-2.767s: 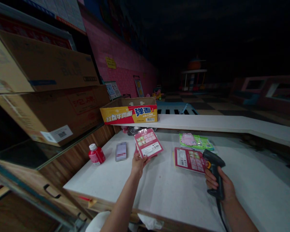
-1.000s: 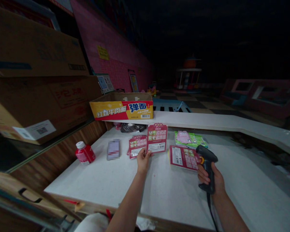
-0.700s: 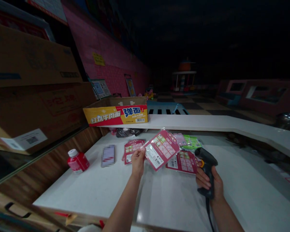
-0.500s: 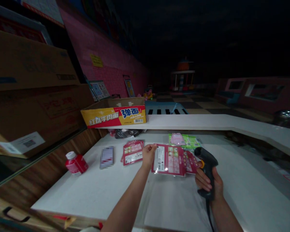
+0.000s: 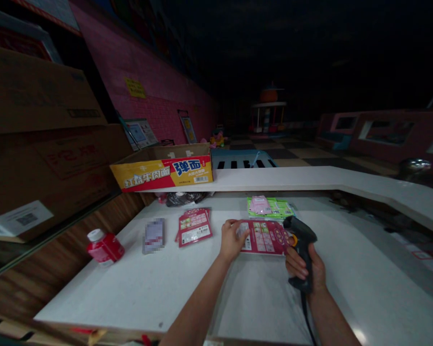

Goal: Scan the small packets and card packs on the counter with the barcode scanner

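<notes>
My left hand (image 5: 231, 240) rests on the left edge of a red packet (image 5: 263, 237) that lies flat on the white counter (image 5: 187, 283), fingers curled over its corner. My right hand (image 5: 306, 269) grips a black barcode scanner (image 5: 300, 245) by its handle, its head just right of that packet. A small stack of similar red packets (image 5: 194, 227) lies to the left. Green and pink packets (image 5: 269, 207) lie behind.
A red bottle with a white cap (image 5: 104, 247) and a blurred flat item (image 5: 153, 235) lie at the counter's left. A yellow and red cardboard tray (image 5: 164, 167) sits on the raised ledge (image 5: 310, 179). Large cardboard boxes (image 5: 39, 144) fill the shelves at left.
My left hand set one red packet on the left stack, then carried another rightward and lowered it flat onto the counter beside the scanner. The scanner hand stayed put.
</notes>
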`<state>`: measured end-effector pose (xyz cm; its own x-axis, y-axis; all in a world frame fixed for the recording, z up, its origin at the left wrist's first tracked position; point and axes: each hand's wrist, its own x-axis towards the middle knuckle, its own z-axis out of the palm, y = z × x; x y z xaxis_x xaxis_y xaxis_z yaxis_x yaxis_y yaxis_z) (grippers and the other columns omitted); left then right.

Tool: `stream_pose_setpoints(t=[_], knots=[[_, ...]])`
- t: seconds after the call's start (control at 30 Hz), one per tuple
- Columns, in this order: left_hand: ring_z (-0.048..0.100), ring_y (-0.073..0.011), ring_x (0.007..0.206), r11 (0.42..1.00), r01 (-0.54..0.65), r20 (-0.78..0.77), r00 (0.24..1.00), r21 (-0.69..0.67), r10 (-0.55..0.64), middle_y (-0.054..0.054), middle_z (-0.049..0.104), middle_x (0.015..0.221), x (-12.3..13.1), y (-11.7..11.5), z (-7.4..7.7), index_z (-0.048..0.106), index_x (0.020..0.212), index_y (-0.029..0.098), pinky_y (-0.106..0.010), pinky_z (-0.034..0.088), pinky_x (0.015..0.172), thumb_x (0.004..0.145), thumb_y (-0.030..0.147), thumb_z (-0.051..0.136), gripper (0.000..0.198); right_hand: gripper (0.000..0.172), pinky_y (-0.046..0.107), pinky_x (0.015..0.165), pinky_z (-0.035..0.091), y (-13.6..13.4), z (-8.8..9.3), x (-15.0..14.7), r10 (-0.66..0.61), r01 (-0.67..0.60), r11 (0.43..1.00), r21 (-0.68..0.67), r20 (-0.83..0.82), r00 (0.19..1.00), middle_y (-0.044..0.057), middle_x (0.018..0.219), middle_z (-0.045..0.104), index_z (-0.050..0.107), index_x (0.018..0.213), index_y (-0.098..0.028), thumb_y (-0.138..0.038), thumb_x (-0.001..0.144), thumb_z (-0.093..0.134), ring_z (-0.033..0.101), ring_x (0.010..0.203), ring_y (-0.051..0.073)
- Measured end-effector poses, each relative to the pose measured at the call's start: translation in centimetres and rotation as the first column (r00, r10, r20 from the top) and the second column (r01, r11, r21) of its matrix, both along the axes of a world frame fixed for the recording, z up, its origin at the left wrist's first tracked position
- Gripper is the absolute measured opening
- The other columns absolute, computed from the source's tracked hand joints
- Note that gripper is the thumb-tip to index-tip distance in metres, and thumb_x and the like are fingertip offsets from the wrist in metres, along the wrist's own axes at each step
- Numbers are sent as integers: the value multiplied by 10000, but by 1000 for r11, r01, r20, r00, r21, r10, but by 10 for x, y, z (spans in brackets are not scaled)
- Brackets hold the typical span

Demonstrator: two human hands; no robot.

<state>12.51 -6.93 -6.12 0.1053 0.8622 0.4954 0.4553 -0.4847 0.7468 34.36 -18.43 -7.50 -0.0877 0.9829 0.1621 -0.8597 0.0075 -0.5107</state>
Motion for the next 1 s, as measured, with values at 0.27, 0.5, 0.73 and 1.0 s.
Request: stream_pose_setpoints(t=[0.27, 0.5, 0.73, 1.0], knots=[[423, -418, 1297, 953, 298, -262, 916, -58, -302, -165, 549, 1341, 16, -26, -10, 729, 1123, 265, -568, 260, 1116, 494, 585, 849, 716, 385, 130, 279, 230, -3, 4, 0, -34, 35, 999, -32, 25, 999, -113, 507, 263, 622, 924, -208, -569, 792, 650, 52, 368, 43], [375, -379, 1350, 975, 216, -493, 844, -48, -212, -146, 504, 1405, 23, -32, -5, 647, 1246, 251, -572, 226, 1138, 619, 668, 734, 759, 366, 116, 284, 262, 0, -2, 1, 24, -24, 1000, 4, -15, 1000, -107, 516, 280, 624, 924, -183, -528, 807, 659, 91, 356, 34], [529, -281, 1148, 986, -165, -495, 855, 27, 156, -140, 604, 1197, -27, -21, 14, 670, 1154, 177, -406, 408, 1003, 845, 360, 598, 366, 348, 120, 293, 291, -4, -2, 1, 43, -43, 999, -32, -6, 999, -92, 529, 321, 610, 956, -208, -520, 809, 654, 169, 346, 37], [495, -369, 1116, 589, -808, -678, 426, 12, 599, -221, 558, 1135, -104, -15, 29, 581, 1137, 83, -441, 405, 879, 795, 452, 632, 506, 345, 141, 303, 288, -5, -4, 1, 22, -19, 997, -71, 50, 998, -87, 527, 324, 603, 923, -210, -533, 806, 643, 173, 342, 38]])
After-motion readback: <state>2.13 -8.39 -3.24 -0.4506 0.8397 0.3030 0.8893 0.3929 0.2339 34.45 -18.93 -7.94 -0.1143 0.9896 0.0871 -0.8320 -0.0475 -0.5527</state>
